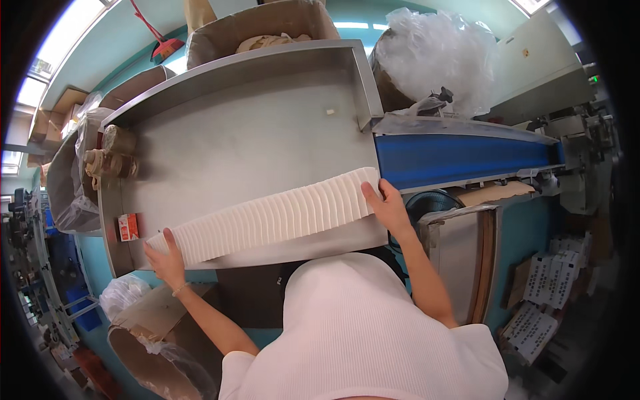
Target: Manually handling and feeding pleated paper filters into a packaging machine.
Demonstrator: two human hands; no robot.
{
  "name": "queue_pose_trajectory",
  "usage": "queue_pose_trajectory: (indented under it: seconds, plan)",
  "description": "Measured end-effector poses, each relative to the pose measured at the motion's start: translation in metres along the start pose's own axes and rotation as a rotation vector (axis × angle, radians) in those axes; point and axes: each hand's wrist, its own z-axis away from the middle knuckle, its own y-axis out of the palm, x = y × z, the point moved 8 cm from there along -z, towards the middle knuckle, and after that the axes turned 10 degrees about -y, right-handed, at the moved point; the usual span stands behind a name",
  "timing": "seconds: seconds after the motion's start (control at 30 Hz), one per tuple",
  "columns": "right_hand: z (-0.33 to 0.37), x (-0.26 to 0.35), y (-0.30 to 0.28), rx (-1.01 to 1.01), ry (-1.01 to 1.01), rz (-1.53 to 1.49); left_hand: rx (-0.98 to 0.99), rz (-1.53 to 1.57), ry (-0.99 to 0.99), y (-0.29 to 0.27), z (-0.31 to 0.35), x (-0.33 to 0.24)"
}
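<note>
Pressing from both ends, the two hands hold a long row of white folded sheets (267, 217) that lies slanted across the front part of the metal surface (253, 133). The left hand (167, 260) is flat against the lower left end of the row, fingers together and pointing up, so this grip is closed against the end and not around it. The right hand (387, 207) is laid against the upper right end, the fingers spread over the last sheets, the palm touching them. The row is squeezed between the two palms and rests on the surface along its whole length.

Behind the row the surface is wide and bare up to its raised back rim; one small white scrap (329, 112) lies there, well apart. The front edge of the surface runs just below the row. At the right end of the row the surface meets a blue belt (460, 157) that goes off to the right.

At the left rim stand some brown rolls (113, 157) and a small red box (128, 227). A cardboard box (260, 27) behind the surface holds beige material. A clear plastic bag (433, 53) at the right back is full of white stuff. A bag-lined bin (153, 353) stands below the left hand
</note>
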Motion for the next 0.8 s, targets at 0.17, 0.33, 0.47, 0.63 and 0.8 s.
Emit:
queue_pose_trajectory:
  seconds: [0.17, 0.33, 0.47, 0.63, 0.8]
  plan:
    - [0.008, -0.014, 0.013, -0.122, 0.248, -0.629, 0.035, -0.043, -0.018, 0.005, 0.001, -0.006]
    - [0.012, -0.019, -0.016, -0.145, 0.183, -0.671, 0.073, -0.046, 0.059, 0.012, 0.004, -0.017]
    - [0.007, -0.008, -0.011, -0.084, 0.047, -0.349, 0.079, -0.025, 0.148, 0.019, 0.010, -0.028]
    - [0.009, -0.003, 0.010, -0.065, 0.187, -0.617, 0.093, -0.018, 0.054, 0.016, 0.017, -0.028]
    - [0.021, -0.042, -0.023, -0.199, 0.251, -0.720, 0.107, -0.009, 0.036, 0.011, 0.027, -0.040]
